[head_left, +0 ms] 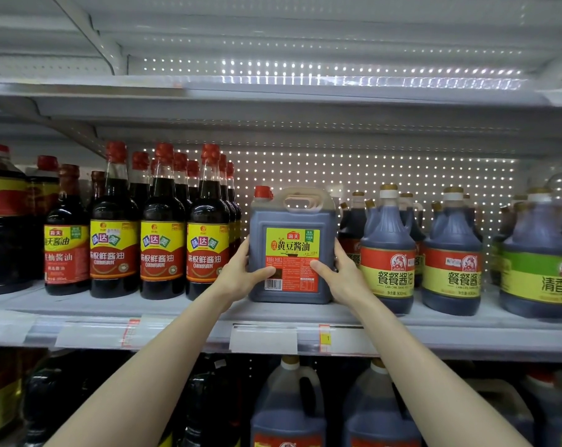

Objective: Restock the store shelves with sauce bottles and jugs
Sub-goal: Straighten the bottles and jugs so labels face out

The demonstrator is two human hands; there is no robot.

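- Head view: a square jug (292, 217) of dark sauce stands upright on the middle shelf (176, 307). Its yellow and red label faces out, with a red cap at its upper left corner and a moulded handle on top.
- The jug's base looks to be down on the shelf board (any thin gap under it cannot be made out).
- The left grip (241, 274), a bare hand, clasps the jug's lower left edge. Its thumb (266, 271) lies across the front by the barcode and its fingers are wrapped round the side.
- The right grip (345, 275), also bare, clasps the lower right edge in the same way. Its thumb (318, 266) presses on the label and its fingers are curled round the side.
- Both forearms reach up from the bottom of the picture.
- Just beside the jug on the left stands a row of tall glass bottles (162, 240) with red caps and yellow and red labels, several deep.
- Just beside it on the right stand handled bottles (387, 253) with gold caps and red and yellow labels. Farther right is a green-labelled bottle (537, 272).
- At the far left sits a big round bottle (2, 221), partly cut off by the picture's edge.
- A perforated back panel (386, 169) shows behind the jug.
- Price tag holders (263, 340) run along the shelf's front lip.
- On the shelf below stand large jugs (287, 411) of dark sauce.
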